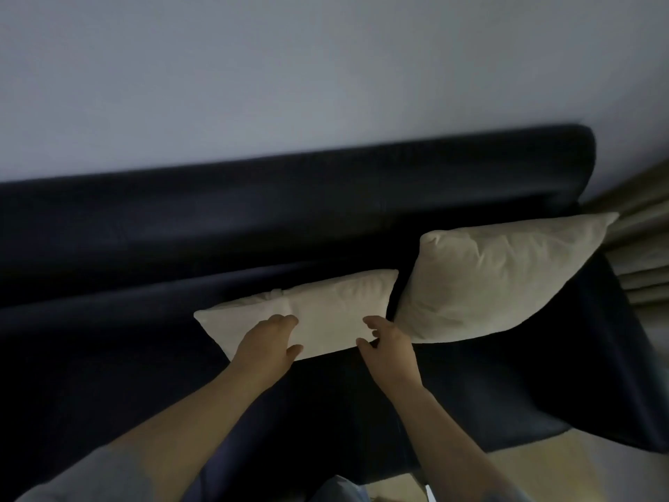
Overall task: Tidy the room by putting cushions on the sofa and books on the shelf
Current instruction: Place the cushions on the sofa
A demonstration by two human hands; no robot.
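i'm lowering the near cushion [318, 309] onto the sofa [144, 248] seat, my left hand [269, 342] gripping its near edge and my right hand [387, 347] pinching its 5 o'clock corner. the second cushion [499, 277] is already leaning on the backrest at 3 o'clock. cushions are looking nearly done; books and shelf aren't showing, so i'm judging that part undone.

The sofa [144, 230] runs off the left edge; the curtain [644, 248] off the right.
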